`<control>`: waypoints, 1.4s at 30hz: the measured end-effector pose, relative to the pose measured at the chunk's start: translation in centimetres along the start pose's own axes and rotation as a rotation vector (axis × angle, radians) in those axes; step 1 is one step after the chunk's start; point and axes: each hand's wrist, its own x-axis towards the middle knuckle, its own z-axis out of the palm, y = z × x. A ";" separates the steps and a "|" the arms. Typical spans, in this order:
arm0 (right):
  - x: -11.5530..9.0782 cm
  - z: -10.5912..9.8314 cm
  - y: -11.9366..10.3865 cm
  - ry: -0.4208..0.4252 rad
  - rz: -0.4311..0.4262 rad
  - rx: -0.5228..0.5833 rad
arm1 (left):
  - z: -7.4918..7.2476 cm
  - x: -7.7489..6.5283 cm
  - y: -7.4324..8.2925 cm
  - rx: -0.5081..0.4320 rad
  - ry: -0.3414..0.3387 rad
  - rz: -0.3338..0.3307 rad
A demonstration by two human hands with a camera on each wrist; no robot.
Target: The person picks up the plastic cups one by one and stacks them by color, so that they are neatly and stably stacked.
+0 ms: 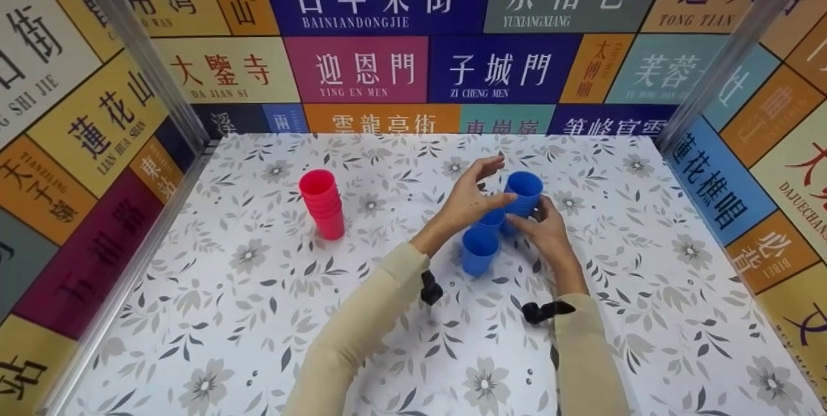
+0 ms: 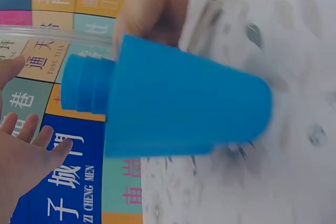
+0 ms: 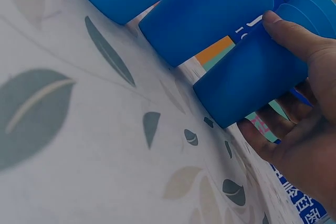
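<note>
A stack of nested blue cups (image 1: 524,185) stands upright on the table. My right hand (image 1: 548,228) grips its lower part, with the thumb on the near side and the fingers round the other, as the right wrist view shows on the stack (image 3: 252,77). Two single blue cups stand in a row beside it: the front cup (image 1: 479,254) and a middle cup (image 1: 492,218), partly hidden by the left hand. Fingers spread, my left hand (image 1: 471,191) hovers to the left of the stack's top; its thumb overlaps the stack in the head view. The front cup (image 2: 184,103) fills the left wrist view.
A stack of red cups (image 1: 323,204) stands to the left on the flower-patterned tabletop (image 1: 258,312). Walls of coloured Chinese signs (image 1: 362,70) rise behind and at both sides, with clear plastic corner posts (image 1: 723,48).
</note>
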 end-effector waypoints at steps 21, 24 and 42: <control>-0.1 0.0 0.1 0.002 0.006 0.017 | -1.7 -6.4 -0.6 0.008 0.068 -0.014; 0.1 0.1 0.2 -0.008 0.004 0.024 | -1.7 -6.9 -0.8 -0.008 0.076 -0.033; 0.8 0.1 1.0 0.012 0.008 -0.002 | -2.3 -8.4 -2.7 -0.042 0.053 -0.017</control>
